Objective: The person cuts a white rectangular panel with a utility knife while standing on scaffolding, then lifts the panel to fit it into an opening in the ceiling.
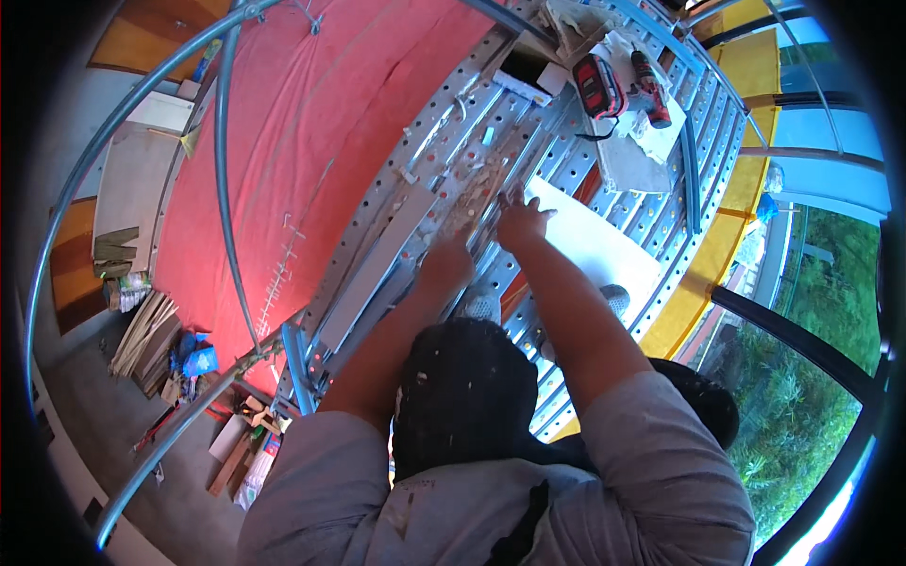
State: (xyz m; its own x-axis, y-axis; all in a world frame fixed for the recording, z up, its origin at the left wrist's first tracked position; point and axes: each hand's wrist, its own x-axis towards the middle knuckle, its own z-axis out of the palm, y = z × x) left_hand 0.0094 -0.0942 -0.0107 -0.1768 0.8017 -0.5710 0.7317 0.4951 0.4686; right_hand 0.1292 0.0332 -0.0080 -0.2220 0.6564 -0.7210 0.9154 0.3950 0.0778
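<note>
My right hand [524,224] is over the near-left corner area of a flat white board [609,250], its fingers spread and reaching onto a narrow metal strip or channel beside it. My left hand [447,262] is to the left and a little nearer, with its fingers curled. Whatever it may hold is blurred and too small to make out. Dust and small scraps [462,193] lie on the deck just beyond both hands. A long pale grey strip [382,264] lies left of my left hand. Shoe tips show below my hands, one at the board's edge.
Beneath me is a perforated metal scaffold deck [557,170]. A cordless drill [649,90] and a red-and-black tool [599,87] rest on broken white board pieces at the far right. Red sheeting [283,141] hangs left, behind curved scaffold tubes [225,170]. Wood offcuts [142,340] lie below.
</note>
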